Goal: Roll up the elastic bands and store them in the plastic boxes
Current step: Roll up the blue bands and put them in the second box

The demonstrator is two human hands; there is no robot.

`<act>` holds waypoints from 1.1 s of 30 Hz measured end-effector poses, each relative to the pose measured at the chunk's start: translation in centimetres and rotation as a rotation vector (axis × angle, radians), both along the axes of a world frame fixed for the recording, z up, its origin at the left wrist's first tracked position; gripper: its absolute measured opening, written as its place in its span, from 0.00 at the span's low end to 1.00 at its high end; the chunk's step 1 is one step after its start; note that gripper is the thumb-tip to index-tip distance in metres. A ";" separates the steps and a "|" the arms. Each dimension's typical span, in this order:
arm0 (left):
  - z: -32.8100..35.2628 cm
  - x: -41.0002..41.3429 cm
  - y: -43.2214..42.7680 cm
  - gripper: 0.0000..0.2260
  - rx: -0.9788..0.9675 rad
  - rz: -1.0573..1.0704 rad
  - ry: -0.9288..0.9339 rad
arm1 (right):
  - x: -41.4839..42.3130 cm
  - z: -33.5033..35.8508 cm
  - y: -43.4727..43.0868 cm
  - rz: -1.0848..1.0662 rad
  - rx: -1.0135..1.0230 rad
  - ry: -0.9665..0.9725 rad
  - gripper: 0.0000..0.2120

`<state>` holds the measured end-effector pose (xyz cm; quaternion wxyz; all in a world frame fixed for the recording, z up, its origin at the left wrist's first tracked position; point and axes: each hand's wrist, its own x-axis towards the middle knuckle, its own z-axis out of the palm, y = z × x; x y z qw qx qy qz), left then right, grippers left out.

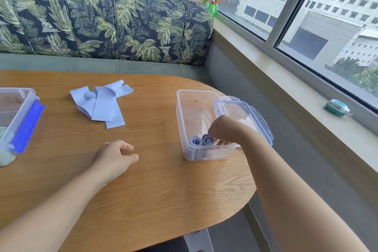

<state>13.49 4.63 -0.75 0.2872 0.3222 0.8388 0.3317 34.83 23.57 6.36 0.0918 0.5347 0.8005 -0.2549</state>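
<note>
Head view: the right hand (226,129) reaches down into the clear plastic box (184,129), fingers curled at two rolled bands (201,141) at the box's near end; whether it grips one cannot be told. The left hand (115,157) rests on the table (153,190), loosely curled and holding nothing. Unrolled elastic bands (102,102) lie beyond it.

There is one view, from a camera worn on the person's head. It faces forward and tilts steeply down over the wooden table (143,180). It sits close: both forearms enter from the bottom edge, and the left hand (114,157) and right hand (227,129) fall near mid-frame. The wide lens bends the edges and takes in the sofa (102,22) ahead and the window (306,16) at right.
</note>
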 end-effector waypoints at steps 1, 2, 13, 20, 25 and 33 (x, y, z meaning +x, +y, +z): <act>0.0 0.1 0.0 0.11 -0.005 -0.005 0.006 | 0.0 0.1 -0.2 0.003 -0.004 -0.013 0.06; 0.1 0.1 0.0 0.11 -0.007 -0.010 0.009 | -0.1 0.3 -0.2 -0.004 -0.017 -0.009 0.07; -0.3 0.0 -0.3 0.08 -0.014 -0.028 0.035 | -0.5 0.6 -0.1 0.043 -0.035 -0.045 0.08; -0.5 -0.4 -0.5 0.08 -0.001 -0.050 0.025 | -0.1 0.7 0.4 -0.050 0.055 0.001 0.05; -0.6 -0.5 -0.7 0.08 0.027 -0.057 -0.014 | 0.2 1.6 0.1 -0.099 0.214 0.053 0.12; -0.6 -2.1 -3.6 0.11 0.006 -0.120 -0.002 | -2.3 3.0 -2.9 -0.072 0.394 0.315 0.10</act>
